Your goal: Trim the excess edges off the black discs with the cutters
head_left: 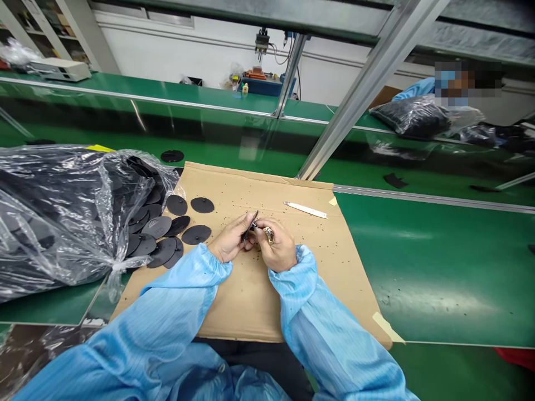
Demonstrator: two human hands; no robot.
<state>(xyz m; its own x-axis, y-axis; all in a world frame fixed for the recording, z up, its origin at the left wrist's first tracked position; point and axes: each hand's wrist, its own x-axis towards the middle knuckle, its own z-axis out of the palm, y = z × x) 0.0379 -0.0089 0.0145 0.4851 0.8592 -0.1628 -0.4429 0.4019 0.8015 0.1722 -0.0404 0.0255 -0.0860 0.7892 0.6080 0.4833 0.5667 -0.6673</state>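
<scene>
Over the middle of a brown cardboard sheet [251, 295], my left hand [230, 239] grips a black disc [249, 227], tilted nearly edge-on. My right hand [277, 245] is closed at the disc's right side around a small metallic tool [270, 234], mostly hidden by the fingers. Several black discs lie left of my hands, among them one flat disc [202, 205] and another [196, 234] nearest my left hand. A white slim knife-like tool [306, 210] rests on the cardboard beyond my right hand. Tiny black bits are scattered around.
A large clear plastic bag [62, 217] of black discs fills the left side. A metal post [368, 83] rises behind the cardboard on the green table [438, 262]. Across the divider, a person's blue sleeve [418, 89] shows beside another bag [413, 115].
</scene>
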